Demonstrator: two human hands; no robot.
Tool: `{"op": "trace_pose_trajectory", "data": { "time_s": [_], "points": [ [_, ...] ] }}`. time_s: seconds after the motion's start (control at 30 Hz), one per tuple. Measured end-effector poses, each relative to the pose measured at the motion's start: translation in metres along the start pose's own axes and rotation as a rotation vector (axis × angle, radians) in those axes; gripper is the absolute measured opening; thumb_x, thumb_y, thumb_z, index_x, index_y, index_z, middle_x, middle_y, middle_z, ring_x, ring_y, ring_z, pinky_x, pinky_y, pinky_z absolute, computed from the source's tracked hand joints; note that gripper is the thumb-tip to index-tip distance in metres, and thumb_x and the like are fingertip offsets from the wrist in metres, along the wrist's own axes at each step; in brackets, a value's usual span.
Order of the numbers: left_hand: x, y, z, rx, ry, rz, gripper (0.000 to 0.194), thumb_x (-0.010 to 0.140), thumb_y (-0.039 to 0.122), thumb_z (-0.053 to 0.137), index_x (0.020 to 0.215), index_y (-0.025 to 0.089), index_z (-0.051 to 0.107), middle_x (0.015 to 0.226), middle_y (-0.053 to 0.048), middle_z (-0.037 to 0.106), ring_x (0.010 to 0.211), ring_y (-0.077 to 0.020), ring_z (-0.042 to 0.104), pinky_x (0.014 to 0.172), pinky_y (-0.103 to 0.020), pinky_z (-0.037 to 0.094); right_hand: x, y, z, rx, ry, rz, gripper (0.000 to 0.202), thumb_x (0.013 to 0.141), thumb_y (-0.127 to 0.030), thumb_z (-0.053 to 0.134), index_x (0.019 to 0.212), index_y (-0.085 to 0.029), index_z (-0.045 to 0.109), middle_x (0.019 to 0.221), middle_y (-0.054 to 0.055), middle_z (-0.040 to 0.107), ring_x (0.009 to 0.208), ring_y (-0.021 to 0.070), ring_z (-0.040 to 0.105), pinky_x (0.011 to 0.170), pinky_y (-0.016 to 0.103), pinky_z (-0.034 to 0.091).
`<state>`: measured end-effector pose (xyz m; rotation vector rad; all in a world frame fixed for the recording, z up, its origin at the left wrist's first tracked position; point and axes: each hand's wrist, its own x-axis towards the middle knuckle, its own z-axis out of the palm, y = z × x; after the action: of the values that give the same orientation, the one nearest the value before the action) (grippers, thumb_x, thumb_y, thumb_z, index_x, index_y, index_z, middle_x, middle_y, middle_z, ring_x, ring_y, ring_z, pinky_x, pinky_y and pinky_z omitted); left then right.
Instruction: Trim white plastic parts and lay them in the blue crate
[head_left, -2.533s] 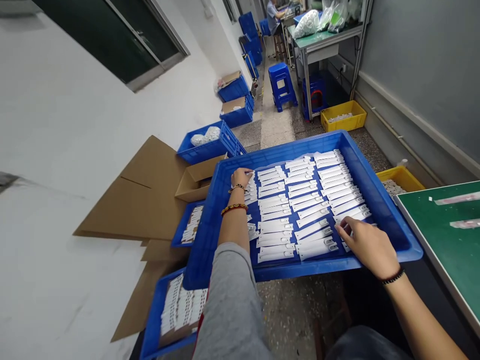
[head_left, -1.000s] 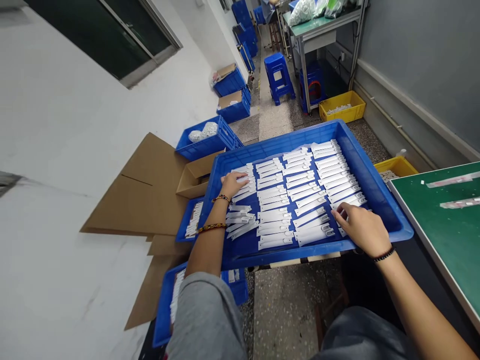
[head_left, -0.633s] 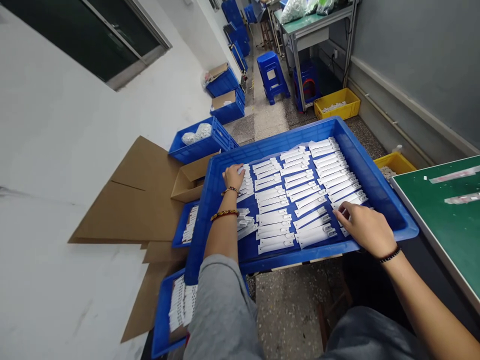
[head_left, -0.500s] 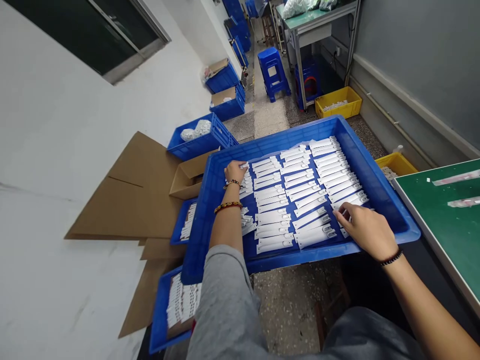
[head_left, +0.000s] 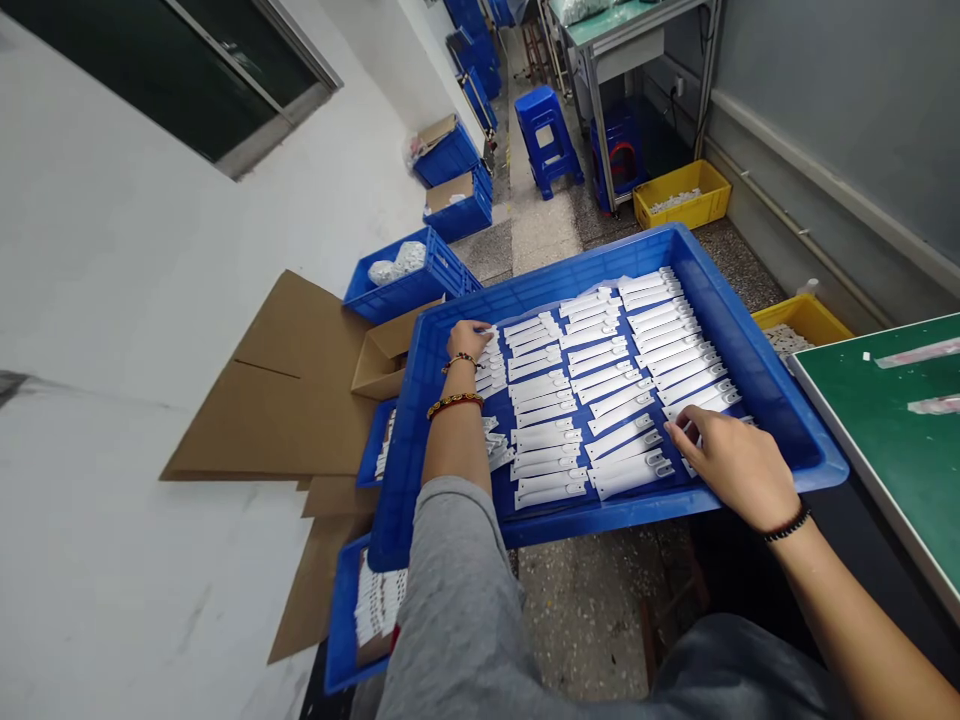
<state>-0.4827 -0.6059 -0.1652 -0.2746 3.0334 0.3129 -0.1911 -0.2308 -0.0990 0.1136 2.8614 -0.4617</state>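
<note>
The flat white plastic-looking strips [head_left: 604, 382] lie in columns inside the large blue rectangular plastic tray [head_left: 600, 520]. At the far end of the leftmost column is the left hand [head_left: 469, 342], its fingers bent inward; they hide their own contact, so I cannot tell whether they pinch a strip. The left forearm [head_left: 456, 445] covers part of this column. The right hand [head_left: 739, 460] is curled over the near right corner, thumb and forefinger slightly apart; the other fingers are concealed, and whether it holds something I cannot tell. The green-topped bench [head_left: 885, 420] is cut off at right, and the grey cloth sleeve [head_left: 465, 590] partly blocks a lower blue tray [head_left: 341, 620].
</note>
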Motion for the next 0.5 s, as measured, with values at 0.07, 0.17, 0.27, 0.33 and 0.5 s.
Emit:
{"op": "trace_pose_trajectory", "data": {
  "time_s": [0.07,0.17,0.27,0.33,0.5],
  "points": [
    [0.002,0.000,0.000,0.022,0.002,0.006,0.031,0.094,0.035,0.063,0.118,0.016,0.062,0.122,-0.009,0.063,0.110,-0.0229,0.063,0.094,-0.045,0.055,0.000,0.000,0.000,0.002,-0.003,-0.001,0.028,0.103,-0.042,0.044,0.100,-0.022,0.063,0.084,0.002,0.073,0.080,0.0211,0.070,0.054,0.029,0.025],
    [0.002,-0.001,-0.001,0.041,0.006,0.022,0.029,0.094,0.035,0.064,0.116,0.016,0.063,0.121,-0.009,0.064,0.111,-0.0231,0.063,0.096,-0.045,0.054,0.000,0.000,0.000,0.007,-0.003,0.003,0.028,0.103,-0.042,0.044,0.100,-0.022,0.063,0.084,0.002,0.073,0.080,0.0214,0.070,0.054,0.029,0.025],
    [-0.003,-0.004,-0.004,0.037,0.009,0.052,0.030,0.094,0.036,0.064,0.116,0.016,0.063,0.119,-0.008,0.065,0.109,-0.0228,0.063,0.096,-0.045,0.053,0.000,0.000,0.000,0.002,-0.002,0.003,0.028,0.103,-0.042,0.044,0.101,-0.022,0.063,0.084,0.002,0.073,0.080,0.0219,0.070,0.054,0.029,0.025],
    [-0.007,-0.007,-0.007,0.026,0.013,0.082,0.030,0.094,0.037,0.063,0.115,0.016,0.064,0.118,-0.008,0.066,0.109,-0.0229,0.063,0.098,-0.046,0.052,0.000,0.000,0.000,0.002,-0.002,0.001,0.028,0.103,-0.042,0.044,0.101,-0.022,0.063,0.084,0.002,0.073,0.080,0.0220,0.070,0.054,0.029,0.025],
    [-0.018,-0.017,-0.012,-0.037,-0.032,0.172,0.028,0.093,0.041,0.064,0.104,0.015,0.068,0.111,-0.007,0.069,0.107,-0.0221,0.064,0.100,-0.046,0.050,0.000,0.000,0.001,-0.004,0.001,-0.007,0.028,0.103,-0.043,0.044,0.101,-0.022,0.063,0.084,0.002,0.073,0.079,0.0210,0.070,0.054,0.029,0.025]
  ]
}}
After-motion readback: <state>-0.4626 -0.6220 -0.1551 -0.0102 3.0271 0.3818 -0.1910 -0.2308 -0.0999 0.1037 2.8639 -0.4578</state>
